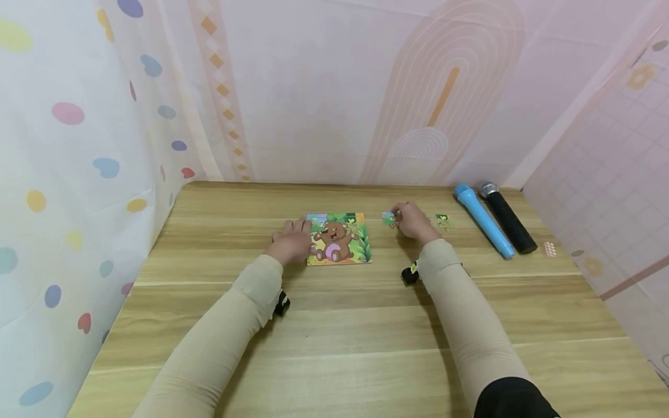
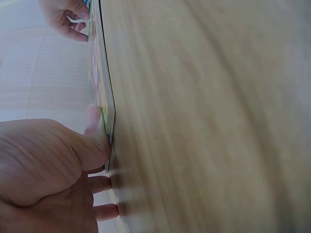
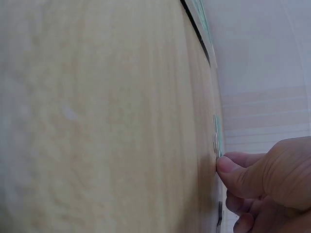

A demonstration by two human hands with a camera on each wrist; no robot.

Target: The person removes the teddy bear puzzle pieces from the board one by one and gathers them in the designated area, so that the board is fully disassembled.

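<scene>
A jigsaw puzzle board (image 1: 334,244) with a laughing brown bear lies flat on the table. My left hand (image 1: 291,241) rests at its left edge; in the left wrist view the thumb (image 2: 97,126) presses on the board's edge (image 2: 108,116) and the other fingers reach past it. To the right of the board, my right hand (image 1: 413,222) is down at the loose puzzle pieces, pinching at the edge of a blue-green puzzle piece (image 1: 388,218). In the right wrist view its thumb (image 3: 229,166) and forefinger come together at that piece (image 3: 216,128), low over the wood.
More loose puzzle pieces (image 1: 443,220) lie just right of the right hand. Farther right are a blue microphone (image 1: 485,220) and a black microphone (image 1: 508,217), with a small dotted sheet (image 1: 550,249) beside them. Patterned cloth (image 1: 313,93) hangs behind the wooden table (image 1: 334,348).
</scene>
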